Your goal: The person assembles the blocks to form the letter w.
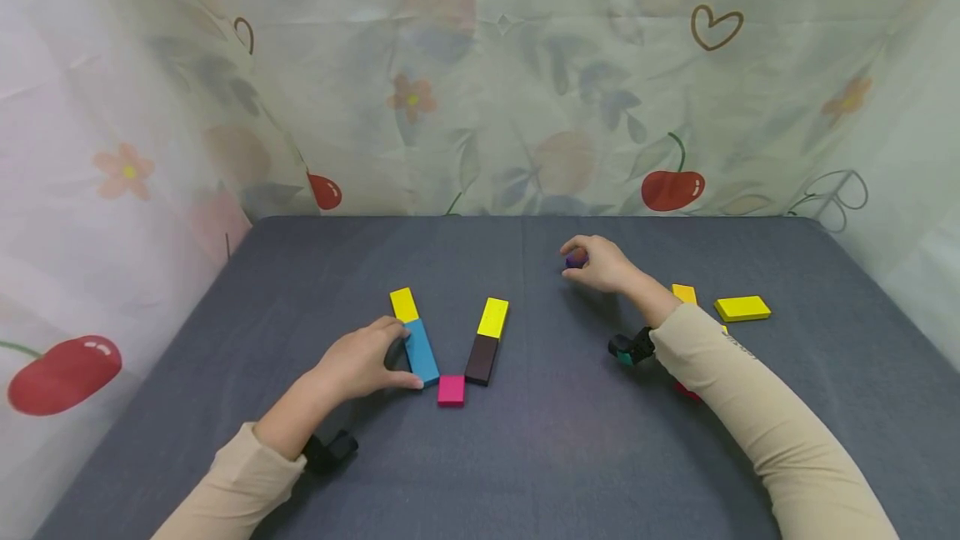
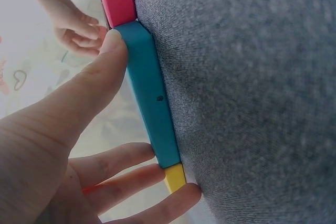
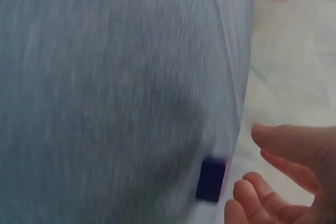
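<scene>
My left hand [image 1: 363, 361] rests against the side of a blue block [image 1: 422, 354], thumb at its near end and fingers toward its far end. A yellow block [image 1: 403, 305] adjoins the blue one's far end, beside the fingertips. At the near end, a pink block [image 1: 451, 391] meets the blue block's corner. Farther back on the right, my right hand [image 1: 600, 263] reaches around a small dark purple block [image 1: 577, 259], with thumb and fingers spread. In the right wrist view, a gap shows between the fingers and the purple block [image 3: 211, 180].
A black block [image 1: 482, 359] and a yellow block [image 1: 493, 317] form a slanted line right of the pink one. Another yellow block [image 1: 742, 308] lies far right. My right forearm partly hides an orange-yellow block [image 1: 684, 293] and a red piece [image 1: 687, 392]. Patterned cloth [image 1: 510, 123] hangs behind the table.
</scene>
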Demonstrator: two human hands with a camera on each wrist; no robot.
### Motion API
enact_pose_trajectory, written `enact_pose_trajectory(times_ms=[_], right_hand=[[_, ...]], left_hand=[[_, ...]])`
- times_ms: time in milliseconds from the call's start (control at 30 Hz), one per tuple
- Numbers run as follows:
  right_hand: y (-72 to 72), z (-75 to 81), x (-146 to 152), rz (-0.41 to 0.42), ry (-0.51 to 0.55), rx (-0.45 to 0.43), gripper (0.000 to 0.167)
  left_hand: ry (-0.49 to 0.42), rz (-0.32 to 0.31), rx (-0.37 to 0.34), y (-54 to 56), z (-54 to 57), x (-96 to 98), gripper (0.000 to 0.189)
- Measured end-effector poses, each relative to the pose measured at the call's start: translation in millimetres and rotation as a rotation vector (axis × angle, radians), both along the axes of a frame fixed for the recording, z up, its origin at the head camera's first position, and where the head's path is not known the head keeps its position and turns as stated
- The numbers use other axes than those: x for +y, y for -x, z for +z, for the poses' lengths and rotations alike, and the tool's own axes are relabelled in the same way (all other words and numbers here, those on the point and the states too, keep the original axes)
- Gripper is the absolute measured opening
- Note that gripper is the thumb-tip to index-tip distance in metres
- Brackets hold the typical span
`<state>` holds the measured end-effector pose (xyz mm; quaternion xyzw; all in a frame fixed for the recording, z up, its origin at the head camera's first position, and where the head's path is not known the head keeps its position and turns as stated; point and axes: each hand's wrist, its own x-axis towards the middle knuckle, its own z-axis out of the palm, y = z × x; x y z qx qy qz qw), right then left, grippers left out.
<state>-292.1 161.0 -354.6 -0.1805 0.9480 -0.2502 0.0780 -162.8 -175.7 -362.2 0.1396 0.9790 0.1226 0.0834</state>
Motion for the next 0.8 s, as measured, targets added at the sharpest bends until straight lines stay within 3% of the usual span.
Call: enact_pose_trajectory(times_ms=[300, 800], right_hand=[[14.3, -4.1, 28.8, 0.005, -0.011, -0.059, 0.045], [24.0, -12.4, 36.5, 0.035, -0.031, -0.074, 0.045]], left_hand=[[0.001, 0.004, 0.001, 0.5, 0.4, 1.2, 0.077], [0.01, 0.002, 0.0, -0.2, 0.9, 0.9, 0.077]])
